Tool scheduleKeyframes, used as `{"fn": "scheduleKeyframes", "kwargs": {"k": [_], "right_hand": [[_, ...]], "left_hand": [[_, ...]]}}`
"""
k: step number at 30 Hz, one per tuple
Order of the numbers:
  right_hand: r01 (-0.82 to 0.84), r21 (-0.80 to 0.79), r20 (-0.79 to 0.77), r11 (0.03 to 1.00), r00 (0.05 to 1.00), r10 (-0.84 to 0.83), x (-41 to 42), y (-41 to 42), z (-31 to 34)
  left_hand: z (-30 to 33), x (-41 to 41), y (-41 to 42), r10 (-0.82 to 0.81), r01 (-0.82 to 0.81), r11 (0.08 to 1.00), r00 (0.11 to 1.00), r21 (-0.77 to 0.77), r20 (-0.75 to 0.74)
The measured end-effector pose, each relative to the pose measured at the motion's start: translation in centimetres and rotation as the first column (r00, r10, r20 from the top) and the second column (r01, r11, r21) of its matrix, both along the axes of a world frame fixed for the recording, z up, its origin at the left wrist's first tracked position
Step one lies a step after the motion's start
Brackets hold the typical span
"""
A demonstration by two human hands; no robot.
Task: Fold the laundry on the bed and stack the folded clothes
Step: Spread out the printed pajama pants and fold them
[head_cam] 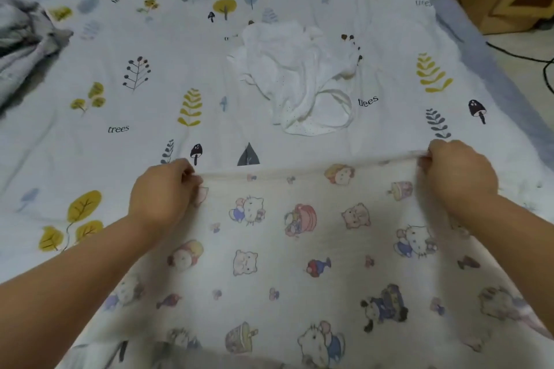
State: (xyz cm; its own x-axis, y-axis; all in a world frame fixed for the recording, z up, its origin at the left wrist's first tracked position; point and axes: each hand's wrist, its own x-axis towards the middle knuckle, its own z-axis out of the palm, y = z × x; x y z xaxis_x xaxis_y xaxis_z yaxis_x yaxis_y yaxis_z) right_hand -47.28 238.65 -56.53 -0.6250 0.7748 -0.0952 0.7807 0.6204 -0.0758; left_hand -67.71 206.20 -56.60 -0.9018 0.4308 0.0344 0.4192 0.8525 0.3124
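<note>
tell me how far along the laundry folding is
Early, by the look of it. No folded stack shows anywhere in view. In hand: the left hand and right hand each pinch the top edge of the cartoon-print cloth, stretched flat between them and not yet folded. Left: the crumpled white garment on the bed sheet, and the grey fabric at the far left.

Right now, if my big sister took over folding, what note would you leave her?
Left hand and right hand each pinch a top corner of the cartoon-print cloth, stretched flat between them.
The white garment lies crumpled further up the bed; grey clothes are bunched at the left edge.
Done: no folded stack in view.
Left: fold this cloth, then the white garment and grey clothes, then stack.
</note>
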Motion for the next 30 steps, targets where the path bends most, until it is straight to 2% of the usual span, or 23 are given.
{"fn": "scheduleKeyframes", "kwargs": {"k": [3, 4, 6, 8, 10, 11, 14, 19, 22, 24, 27, 30], "right_hand": [[0.163, -0.09, -0.063, 0.983, 0.984, -0.169, -0.7, -1.3, 0.8], [0.164, -0.078, -0.084, 0.983, 0.982, -0.17, -0.8, -2.6, 1.0], [-0.018, 0.023, -0.184, 1.0, 0.983, 0.022, -0.8, -6.5, 0.6], [-0.296, 0.015, -0.268, 0.955, 0.919, 0.29, -0.6, -11.2, -0.5], [-0.497, -0.125, -0.148, 0.859, 0.865, 0.479, -0.4, -14.3, -2.4], [-0.512, -0.197, -0.078, 0.836, 0.859, 0.507, -0.2, -14.9, -3.7], [-0.456, -0.277, 0.072, 0.846, 0.868, 0.491, -0.2, -14.6, -5.9], [-0.404, -0.276, 0.22, 0.872, 0.857, 0.467, -1.2, -15.2, -5.1], [-0.405, -0.111, 0.092, 0.908, 0.905, 0.415, -2.8, -16.5, -2.9], [-0.423, -0.061, -0.007, 0.904, 0.906, 0.424, -4.6, -17.9, -1.6], [-0.46, -0.181, -0.047, 0.869, 0.887, 0.459, -7.8, -20.1, -1.0], [-0.441, -0.265, -0.091, 0.858, 0.897, 0.433, -11.4, -21.7, -1.4]], "left_hand": [[-0.9, 0.3, 0.9, -0.011, 0.022, 0.997, 0.99, -0.076, 0.137], [-1.1, 0.3, 0.5, -0.001, 0.014, 0.996, 0.991, -0.088, 0.135], [-1.1, 0.3, -1.4, 0.026, -0.015, 0.992, 0.996, -0.126, 0.088], [-1.4, 0.3, -4.2, 0.049, -0.03, 0.974, 0.996, -0.224, 0.077], [-1.6, 0.0, -7.5, 0.097, -0.049, 0.955, 0.984, -0.293, 0.151], [-1.5, -0.1, -9.1, 0.121, -0.056, 0.956, 0.969, -0.288, 0.215], [-1.0, -0.7, -13.1, 0.173, -0.065, 0.961, 0.897, -0.267, 0.406], [-1.6, -1.9, -17.8, 0.196, 0.038, 0.903, 0.85, -0.428, 0.489], [-0.9, -3.2, -20.4, 0.231, 0.049, 0.888, 0.813, -0.457, 0.535], [0.0, -4.5, -22.4, 0.238, 0.085, 0.875, 0.783, -0.477, 0.575], [1.4, -6.7, -26.0, 0.232, 0.099, 0.889, 0.746, -0.448, 0.625], [2.2, -8.2, -28.9, 0.17, 0.072, 0.929, 0.788, -0.363, 0.592]]}}
